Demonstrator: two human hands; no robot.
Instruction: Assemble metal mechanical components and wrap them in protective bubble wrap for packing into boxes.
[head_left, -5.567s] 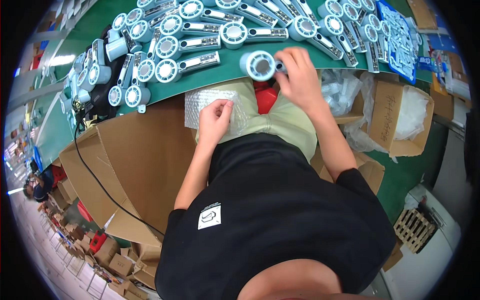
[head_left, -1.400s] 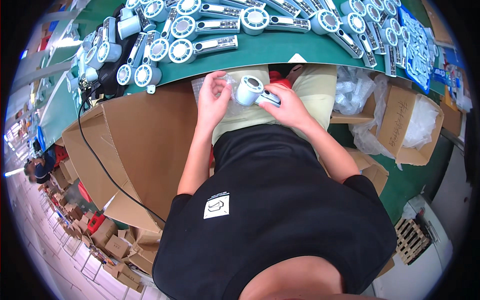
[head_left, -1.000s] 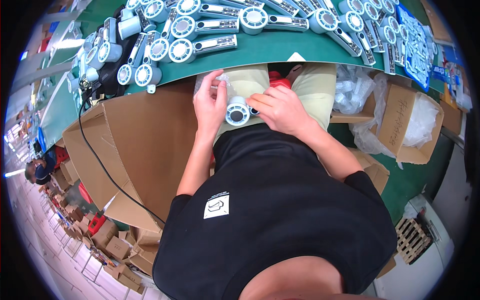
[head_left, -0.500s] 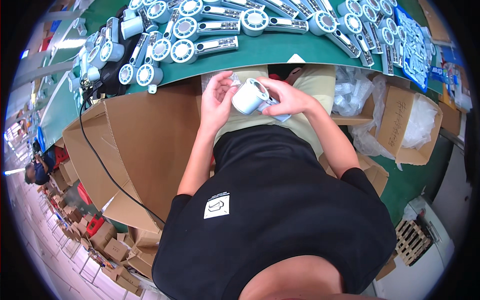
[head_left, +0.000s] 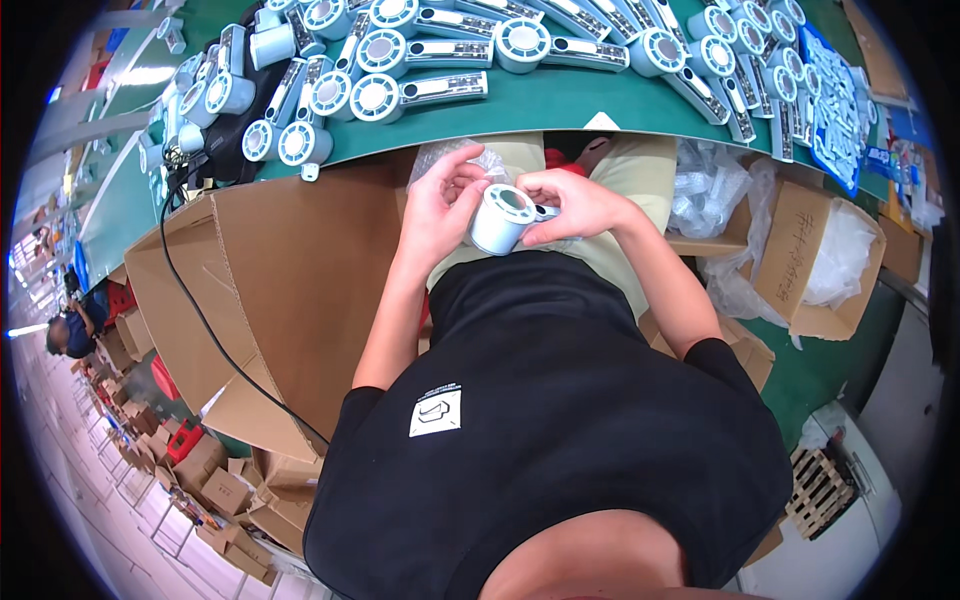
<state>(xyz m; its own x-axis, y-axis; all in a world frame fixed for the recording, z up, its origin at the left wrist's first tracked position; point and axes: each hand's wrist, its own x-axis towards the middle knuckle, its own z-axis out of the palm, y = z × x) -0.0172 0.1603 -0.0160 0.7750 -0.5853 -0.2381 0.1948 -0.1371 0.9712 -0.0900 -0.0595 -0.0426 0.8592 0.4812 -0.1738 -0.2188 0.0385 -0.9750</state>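
Note:
My right hand (head_left: pixel 575 205) is closed around the handle of a light-blue handheld device (head_left: pixel 496 228) with a drum-shaped round head. The head faces up and to the left, over my lap. Most of the handle is hidden by my right fingers. Beside the head is my left hand (head_left: pixel 437 208), its fingers loosely bent and apart. The left thumb reaches the head's upper left edge; I cannot tell whether it presses on it. Clear plastic wrap (head_left: pixel 428 160) shows behind my left fingers.
On the green table (head_left: pixel 440 122) ahead lie many similar devices (head_left: pixel 375 98), their handles open. A blue tray (head_left: pixel 835 110) of small parts is at the right. A large carton (head_left: pixel 320 270) stands left, with a black cable (head_left: pixel 215 345) across it. Another carton (head_left: pixel 800 250) holds plastic bags.
The device has moved slightly down and turned, so its head stands more upright and less of the handle shows. Both hands have shifted slightly with it.

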